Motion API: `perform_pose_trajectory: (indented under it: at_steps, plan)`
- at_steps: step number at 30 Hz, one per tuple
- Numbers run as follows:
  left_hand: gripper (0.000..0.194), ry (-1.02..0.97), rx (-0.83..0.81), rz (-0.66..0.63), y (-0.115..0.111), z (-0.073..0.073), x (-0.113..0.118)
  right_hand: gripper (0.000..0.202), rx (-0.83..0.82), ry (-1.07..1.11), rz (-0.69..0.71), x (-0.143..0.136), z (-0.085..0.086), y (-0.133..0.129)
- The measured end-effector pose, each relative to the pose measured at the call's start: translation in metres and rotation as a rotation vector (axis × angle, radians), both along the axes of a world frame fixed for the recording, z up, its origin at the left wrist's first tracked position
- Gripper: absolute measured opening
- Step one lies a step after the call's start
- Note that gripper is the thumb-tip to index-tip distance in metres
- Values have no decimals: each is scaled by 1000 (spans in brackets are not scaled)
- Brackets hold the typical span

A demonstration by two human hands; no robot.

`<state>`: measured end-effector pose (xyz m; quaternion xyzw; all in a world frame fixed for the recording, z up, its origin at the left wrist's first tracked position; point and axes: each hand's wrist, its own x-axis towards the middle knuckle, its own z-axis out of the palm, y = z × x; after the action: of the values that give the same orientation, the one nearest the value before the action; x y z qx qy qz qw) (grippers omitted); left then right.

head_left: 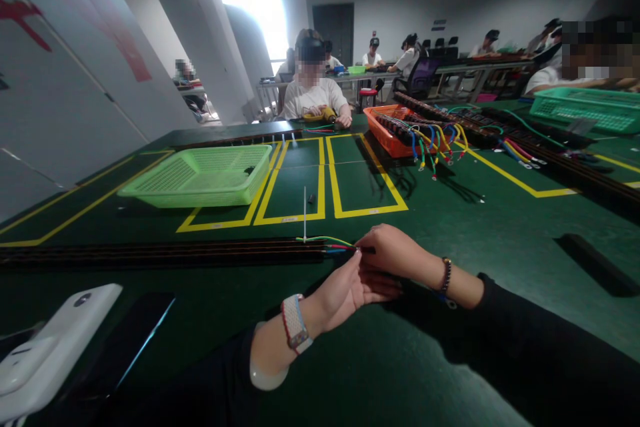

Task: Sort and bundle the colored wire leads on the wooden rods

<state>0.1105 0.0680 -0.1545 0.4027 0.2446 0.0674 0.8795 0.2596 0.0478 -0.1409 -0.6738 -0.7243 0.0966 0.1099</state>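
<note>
A long dark bar assembly lies across the bench, and a bundle of wires, green-yellow, red and blue, comes out of its right end. My left hand has its thumb at the wires, its other fingers stretched beneath my right hand; the grip is partly hidden. With bent fingers my right hand closes on the same wires, where a short dark piece shows. A white cable tie stands upright near the bar's end. Ring terminals show below my right wrist.
Left of centre sits a light green basket; an orange basket with terminal-ended wires is farther right. A white phone and a dark phone lie near left. A dark strip lies right. Across the bench, a person holds a yellow tool.
</note>
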Motion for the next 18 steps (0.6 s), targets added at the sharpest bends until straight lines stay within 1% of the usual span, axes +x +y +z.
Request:
perform_pose_trajectory:
  at_steps: [4,6,8,10,14,18]
  plan:
    - [28,-38,-80,128,1,-2,0,19,120,-227,53,-12,-1,-4]
    - [20,-54,-119,196,2,-4,0,15,135,-321,74,-17,-1,-6]
    - [15,-56,-172,237,4,-6,-1,14,136,-410,87,-21,0,-8]
    - [13,-57,-220,272,6,-6,0,15,135,-474,90,-26,2,-11]
    - [20,-50,-277,340,6,-4,2,20,136,-578,70,-37,5,-18]
    - [12,-32,-277,354,4,-4,4,24,212,-687,73,-47,-3,-24]
